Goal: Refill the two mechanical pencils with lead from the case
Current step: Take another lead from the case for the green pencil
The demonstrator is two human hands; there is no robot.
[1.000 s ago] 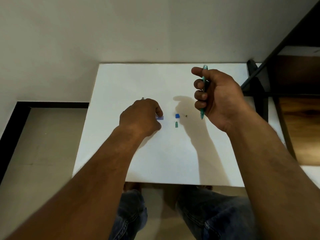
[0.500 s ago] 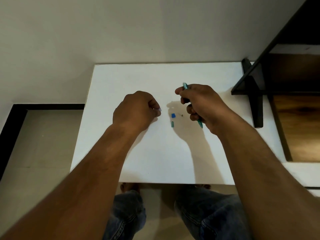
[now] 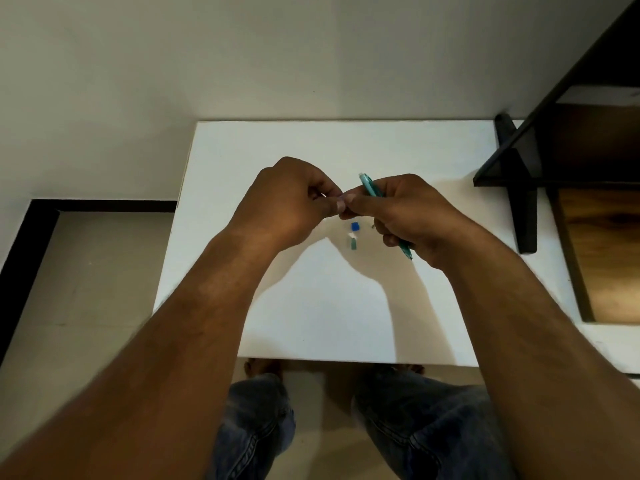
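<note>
My right hand [image 3: 407, 211] grips a teal mechanical pencil [image 3: 367, 184] held slanted, its top end pointing up and away and its tip [image 3: 406, 251] sticking out below the fist. My left hand [image 3: 287, 199] is closed around a small item that I take to be the lead case, almost wholly hidden by the fingers. The fingertips of both hands touch above the white table [image 3: 311, 306]. Under them lie a small blue cap [image 3: 355, 226] and a small teal-and-white piece [image 3: 352, 242]. I see no second pencil.
A black shelf frame [image 3: 523, 202] with a wooden panel [image 3: 602, 244] stands at the table's right side. A pale wall runs along the far edge. Tiled floor lies to the left. Knees in jeans [image 3: 256, 427] show below the near edge.
My left hand lifted its small item off the table and moved right. My right hand, with the pencil, came down and left until the fingertips met.
</note>
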